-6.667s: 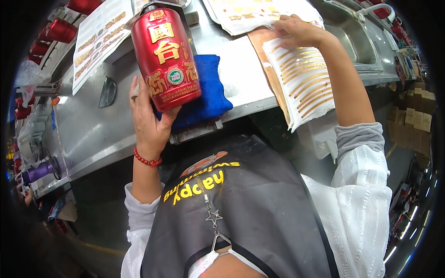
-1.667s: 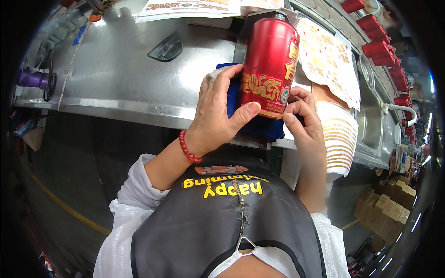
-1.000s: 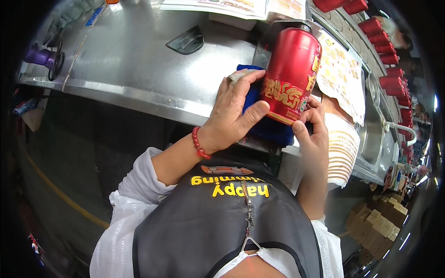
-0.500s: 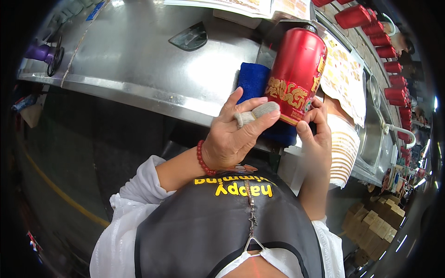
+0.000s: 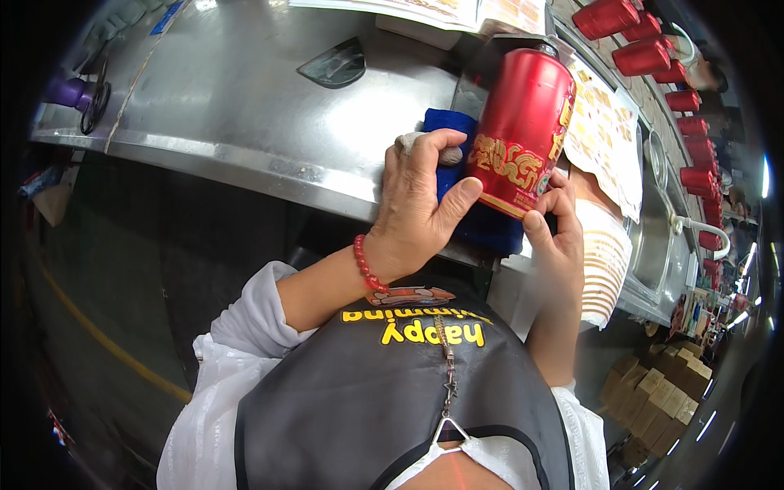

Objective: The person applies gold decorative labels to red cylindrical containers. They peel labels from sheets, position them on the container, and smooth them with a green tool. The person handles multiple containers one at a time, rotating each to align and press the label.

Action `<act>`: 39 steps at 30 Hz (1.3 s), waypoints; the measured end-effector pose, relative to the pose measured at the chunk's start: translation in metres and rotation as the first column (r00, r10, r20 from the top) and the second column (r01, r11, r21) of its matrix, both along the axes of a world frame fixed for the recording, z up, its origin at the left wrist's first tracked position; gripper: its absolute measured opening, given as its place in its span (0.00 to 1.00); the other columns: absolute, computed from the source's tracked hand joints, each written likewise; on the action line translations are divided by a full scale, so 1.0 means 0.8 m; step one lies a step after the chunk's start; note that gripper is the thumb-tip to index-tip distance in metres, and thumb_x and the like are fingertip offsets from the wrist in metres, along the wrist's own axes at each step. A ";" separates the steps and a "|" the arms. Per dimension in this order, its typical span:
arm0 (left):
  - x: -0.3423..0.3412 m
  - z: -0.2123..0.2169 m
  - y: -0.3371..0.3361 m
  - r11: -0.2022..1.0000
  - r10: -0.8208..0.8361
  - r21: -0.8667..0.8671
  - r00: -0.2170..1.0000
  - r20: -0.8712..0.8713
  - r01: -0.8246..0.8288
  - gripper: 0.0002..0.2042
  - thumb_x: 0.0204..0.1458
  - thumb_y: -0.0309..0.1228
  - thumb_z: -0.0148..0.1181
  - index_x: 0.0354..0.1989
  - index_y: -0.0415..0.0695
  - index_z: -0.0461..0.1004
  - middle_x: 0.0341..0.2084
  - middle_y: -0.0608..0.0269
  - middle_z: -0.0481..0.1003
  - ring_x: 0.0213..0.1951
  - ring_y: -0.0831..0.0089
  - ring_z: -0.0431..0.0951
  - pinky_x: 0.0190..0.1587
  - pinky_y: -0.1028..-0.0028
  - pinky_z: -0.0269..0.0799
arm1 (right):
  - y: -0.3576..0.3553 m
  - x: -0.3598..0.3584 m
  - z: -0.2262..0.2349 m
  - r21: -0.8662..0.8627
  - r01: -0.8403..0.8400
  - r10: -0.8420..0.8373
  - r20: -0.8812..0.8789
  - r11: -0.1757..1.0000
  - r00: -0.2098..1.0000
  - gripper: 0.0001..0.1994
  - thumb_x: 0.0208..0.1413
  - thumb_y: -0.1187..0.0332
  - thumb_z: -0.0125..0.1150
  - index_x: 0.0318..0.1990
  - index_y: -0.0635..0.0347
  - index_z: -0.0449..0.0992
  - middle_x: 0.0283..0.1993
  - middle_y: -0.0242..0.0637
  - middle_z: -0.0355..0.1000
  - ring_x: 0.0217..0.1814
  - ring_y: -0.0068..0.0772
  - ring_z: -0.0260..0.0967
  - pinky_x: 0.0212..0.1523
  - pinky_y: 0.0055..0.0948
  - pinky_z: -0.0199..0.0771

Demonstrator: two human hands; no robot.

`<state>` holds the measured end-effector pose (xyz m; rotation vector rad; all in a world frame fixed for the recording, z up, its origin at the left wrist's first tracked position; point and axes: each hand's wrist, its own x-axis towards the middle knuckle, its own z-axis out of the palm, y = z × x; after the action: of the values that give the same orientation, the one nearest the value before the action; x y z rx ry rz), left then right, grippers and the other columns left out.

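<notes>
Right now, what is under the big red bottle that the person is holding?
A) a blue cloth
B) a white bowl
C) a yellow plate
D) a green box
A: the red bottle, held between the left hand and the right hand, stands over a folded blue cloth that lies on the metal counter.

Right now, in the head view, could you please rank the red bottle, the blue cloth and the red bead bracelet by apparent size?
1. red bottle, though nearness may enlarge it.
2. blue cloth, partly hidden.
3. red bead bracelet.
</notes>
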<state>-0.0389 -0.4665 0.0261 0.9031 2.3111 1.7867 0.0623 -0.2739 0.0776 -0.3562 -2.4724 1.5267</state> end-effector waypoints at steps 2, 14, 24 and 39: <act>0.001 -0.004 -0.001 0.999 0.010 0.050 1.000 0.007 -0.010 0.24 0.66 0.41 0.56 0.62 0.38 0.63 0.53 0.53 0.67 0.55 0.63 0.66 0.63 0.65 0.58 | -0.001 0.001 0.001 0.000 0.012 -0.012 0.005 1.000 1.000 0.17 0.59 0.60 0.69 0.30 0.59 0.69 0.60 0.49 0.64 0.70 0.41 0.55 0.67 0.37 0.53; -0.009 -0.001 -0.025 0.975 -0.121 0.070 0.767 -0.630 0.210 0.18 0.49 0.19 0.66 0.50 0.47 0.81 0.46 0.54 0.80 0.55 0.58 0.77 0.63 0.56 0.71 | 0.008 0.001 0.002 -0.043 -0.059 0.057 -0.026 0.997 0.998 0.18 0.60 0.55 0.69 0.33 0.59 0.70 0.61 0.48 0.61 0.68 0.39 0.56 0.66 0.37 0.56; -0.040 0.042 -0.007 0.899 -0.370 -0.202 0.428 -0.825 0.388 0.11 0.51 0.28 0.64 0.44 0.50 0.80 0.40 0.65 0.81 0.55 0.64 0.75 0.65 0.56 0.70 | 0.021 0.004 -0.003 -0.071 -0.149 0.143 -0.082 0.986 0.986 0.13 0.58 0.61 0.69 0.33 0.59 0.73 0.61 0.47 0.61 0.68 0.42 0.56 0.64 0.36 0.58; -0.050 0.032 0.006 0.908 -0.323 -0.199 0.313 -0.893 0.369 0.18 0.34 0.25 0.72 0.37 0.56 0.80 0.50 0.54 0.68 0.52 0.60 0.70 0.46 0.64 0.74 | 0.050 0.029 0.003 -0.079 -0.144 0.144 -0.014 0.986 0.990 0.13 0.61 0.64 0.66 0.31 0.61 0.71 0.56 0.39 0.63 0.53 0.30 0.61 0.50 0.27 0.66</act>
<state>-0.0790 -0.4620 0.0516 2.7338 2.1241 1.2096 0.0852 -0.2342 0.0798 -0.1869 -2.4843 1.6827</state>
